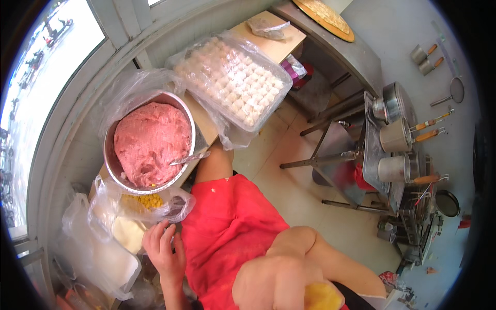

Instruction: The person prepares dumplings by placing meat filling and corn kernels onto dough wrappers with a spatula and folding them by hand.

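My left hand [164, 248] is beside a stack of pale dough wrappers [130, 234] in a plastic bag, its fingers parted and nothing seen in them. My right hand [271, 277], blurred and close to the camera, is curled over my lap. A yellow thing [319, 296] shows at its side, cut off by the lower edge; whether the hand grips it is unclear. Ahead stands a metal bowl [193, 128] heaped with pink minced meat [151, 135], a spoon [190, 158] stuck in it. Yellow corn kernels [149, 201] lie in a bag just below the bowl.
A bagged plastic tray [287, 83] of small wrapped dumplings [248, 89] sits on the wooden table [292, 37]. A bagged white tray [116, 267] is at lower left. Long-handled metal strainers [395, 135] stand on a rack to the right. A flatbread [325, 15] rests on the far counter.
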A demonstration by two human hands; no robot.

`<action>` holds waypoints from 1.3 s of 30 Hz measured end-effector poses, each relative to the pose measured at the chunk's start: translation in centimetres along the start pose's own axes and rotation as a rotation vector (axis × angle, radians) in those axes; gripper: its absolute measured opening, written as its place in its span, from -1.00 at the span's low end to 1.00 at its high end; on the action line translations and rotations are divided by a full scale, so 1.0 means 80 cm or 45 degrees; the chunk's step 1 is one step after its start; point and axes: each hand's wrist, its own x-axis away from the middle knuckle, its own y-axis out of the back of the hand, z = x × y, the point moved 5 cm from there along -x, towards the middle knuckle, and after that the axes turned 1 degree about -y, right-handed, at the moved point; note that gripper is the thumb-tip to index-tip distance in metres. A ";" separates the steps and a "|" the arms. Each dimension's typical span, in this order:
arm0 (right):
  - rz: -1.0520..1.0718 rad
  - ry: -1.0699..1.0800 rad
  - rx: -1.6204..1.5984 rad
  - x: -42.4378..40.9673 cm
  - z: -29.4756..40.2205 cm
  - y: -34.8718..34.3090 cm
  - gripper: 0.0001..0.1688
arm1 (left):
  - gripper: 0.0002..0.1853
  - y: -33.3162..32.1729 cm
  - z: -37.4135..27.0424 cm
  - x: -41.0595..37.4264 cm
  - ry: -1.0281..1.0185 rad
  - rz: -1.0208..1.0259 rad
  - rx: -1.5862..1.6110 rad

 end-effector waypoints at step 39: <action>-0.053 -0.409 2.938 0.017 0.093 0.247 -0.76 | -0.66 -0.004 0.043 0.000 0.111 0.108 -0.402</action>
